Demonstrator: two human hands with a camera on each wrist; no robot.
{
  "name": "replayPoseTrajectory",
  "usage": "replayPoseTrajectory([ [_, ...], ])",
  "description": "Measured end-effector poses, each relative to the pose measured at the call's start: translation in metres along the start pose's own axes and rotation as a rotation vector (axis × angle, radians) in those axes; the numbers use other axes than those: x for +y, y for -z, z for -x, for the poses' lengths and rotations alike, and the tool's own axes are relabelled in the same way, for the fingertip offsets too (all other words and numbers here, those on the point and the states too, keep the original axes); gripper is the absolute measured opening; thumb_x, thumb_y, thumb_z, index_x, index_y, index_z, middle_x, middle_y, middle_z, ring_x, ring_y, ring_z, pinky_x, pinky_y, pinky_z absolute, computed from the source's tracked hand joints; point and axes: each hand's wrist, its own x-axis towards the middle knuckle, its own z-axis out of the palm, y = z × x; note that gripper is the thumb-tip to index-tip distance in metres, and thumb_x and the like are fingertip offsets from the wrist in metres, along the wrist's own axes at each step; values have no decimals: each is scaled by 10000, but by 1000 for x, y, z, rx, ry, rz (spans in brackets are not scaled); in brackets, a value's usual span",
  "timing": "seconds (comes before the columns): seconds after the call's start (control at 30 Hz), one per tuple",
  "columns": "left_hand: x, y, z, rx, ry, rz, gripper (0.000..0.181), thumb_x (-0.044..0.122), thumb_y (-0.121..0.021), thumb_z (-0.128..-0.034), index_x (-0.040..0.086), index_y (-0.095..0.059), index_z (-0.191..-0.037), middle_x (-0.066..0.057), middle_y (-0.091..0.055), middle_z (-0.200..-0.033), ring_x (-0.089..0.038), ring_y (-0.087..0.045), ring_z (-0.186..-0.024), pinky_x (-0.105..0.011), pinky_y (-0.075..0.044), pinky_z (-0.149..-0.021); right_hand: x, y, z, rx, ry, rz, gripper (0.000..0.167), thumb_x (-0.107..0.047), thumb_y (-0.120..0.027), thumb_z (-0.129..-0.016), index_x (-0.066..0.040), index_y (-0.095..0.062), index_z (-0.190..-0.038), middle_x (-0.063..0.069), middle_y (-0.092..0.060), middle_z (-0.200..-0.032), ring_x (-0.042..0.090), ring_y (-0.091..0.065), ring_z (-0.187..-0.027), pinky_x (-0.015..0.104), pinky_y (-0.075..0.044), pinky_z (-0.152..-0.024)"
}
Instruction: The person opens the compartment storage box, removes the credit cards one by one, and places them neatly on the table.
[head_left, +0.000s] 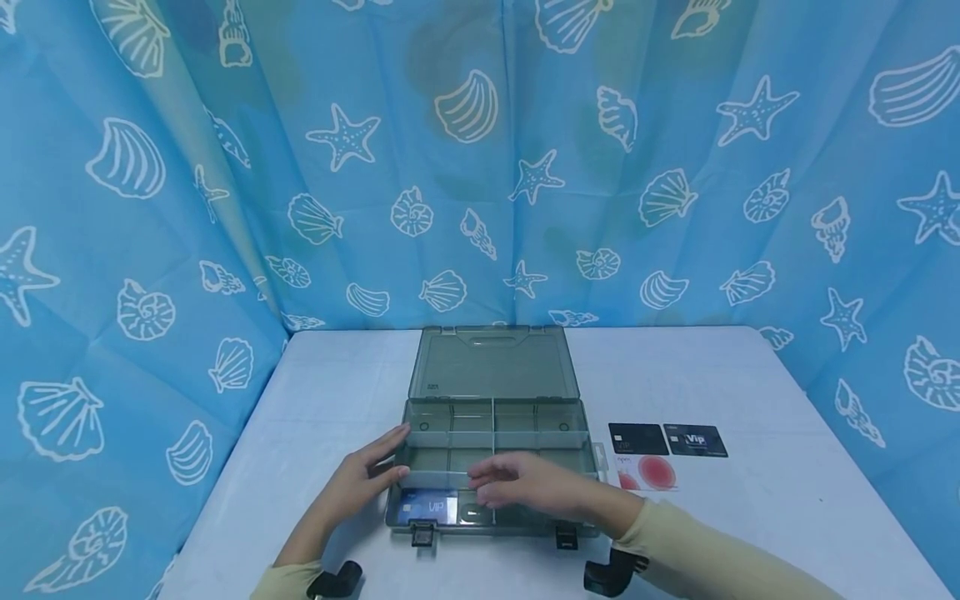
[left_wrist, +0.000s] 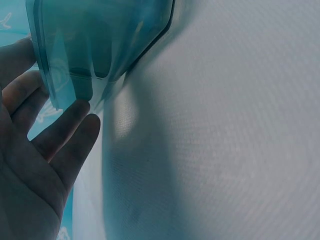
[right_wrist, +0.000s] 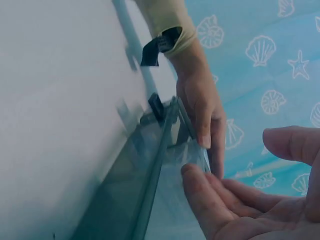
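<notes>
A translucent grey-green compartment box (head_left: 517,460) lies on the table with its lid (head_left: 495,367) raised at the back. In its front left compartment lies a blue VIP card (head_left: 427,506). My left hand (head_left: 360,479) rests against the box's left wall, fingers spread and loosely bent; the left wrist view shows the fingers (left_wrist: 75,122) at that side. Over the front middle of the box hovers my right hand (head_left: 536,483), its fingers extended and holding nothing. In the right wrist view its thumb (right_wrist: 287,145) stands apart from the fingers.
Right of the box lie a black card (head_left: 637,439), a dark VIP card (head_left: 696,441) and a white card with red circles (head_left: 647,472). Two latches (head_left: 423,535) hang at the box's front. A blue shell-patterned curtain (head_left: 480,167) surrounds the white table (head_left: 757,517).
</notes>
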Motion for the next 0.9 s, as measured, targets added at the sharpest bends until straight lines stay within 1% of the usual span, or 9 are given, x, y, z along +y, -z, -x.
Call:
replayPoseTrajectory([
  [0.2, -1, -1, 0, 2, 0, -1, 683, 254, -731, -956, 201, -421, -1562, -70, -326, -1638, -326, -344, -1484, -487, -408, -1142, 0, -4, -9, -48, -95, -112, 573, -234, -597, -1037, 108, -432, -1465, 250, -544, -1431, 347, -620, -1237, 435, -526, -1064],
  [0.37, 0, 0, 0, 0, 5, 5, 685, 253, -732, -954, 205, -421, -1562, -61, -326, -1638, -323, -340, -1486, -484, -405, -1144, -2, -8, -15, -48, -153, -220, 663, -208, -612, -1016, 166, -330, -1486, 297, -503, -1441, 415, -565, -1285, 467, -483, -1106],
  [0.5, 1, 0, -1, 5, 11, 6, 682, 260, -731, -955, 211, -423, -1560, -44, -331, -1636, -319, -345, -1484, -487, -406, -1143, -6, -14, -19, -41, -182, -228, 702, -226, -613, -1012, 182, -298, -1489, 310, -474, -1458, 445, -500, -1343, 486, -449, -1136],
  [0.57, 1, 0, -1, 7, 13, 6, 682, 261, -731, -955, 210, -422, -1561, -44, -332, -1636, -320, -346, -1484, -488, -406, -1143, -7, -16, -22, -52, -191, -224, 674, -227, -594, -1018, 187, -322, -1475, 322, -447, -1476, 462, -458, -1374, 501, -420, -1156],
  [0.67, 2, 0, -1, 0, 16, 10, 682, 253, -729, -957, 208, -418, -1562, -49, -328, -1638, -320, -342, -1486, -485, -405, -1146, -8, -19, -26, -78, -202, -251, 654, -208, -571, -1024, 200, -316, -1466, 354, -386, -1505, 493, -383, -1416, 535, -361, -1188],
  [0.73, 2, 0, 0, -4, 17, 14, 680, 245, -728, -959, 203, -418, -1562, -54, -324, -1639, -322, -337, -1488, -484, -402, -1147, -8, -21, -29, -84, -218, -271, 647, -205, -565, -1028, 202, -314, -1465, 368, -372, -1510, 500, -363, -1425, 548, -341, -1196],
  [0.8, 3, 0, 0, -3, 16, 16, 676, 236, -727, -959, 201, -420, -1561, -57, -324, -1638, -326, -340, -1486, -487, -405, -1145, -8, -22, -33, -81, -226, -299, 682, -192, -576, -1023, 212, -265, -1477, 389, -347, -1515, 511, -341, -1432, 564, -323, -1201],
  [0.9, 3, -1, 1, 4, 13, 14, 676, 232, -728, -958, 201, -422, -1560, -58, -326, -1638, -332, -349, -1481, -488, -414, -1139, -8, -25, -37, -74, -235, -315, 709, -184, -587, -1016, 218, -236, -1483, 408, -329, -1517, 520, -327, -1435, 572, -312, -1204],
])
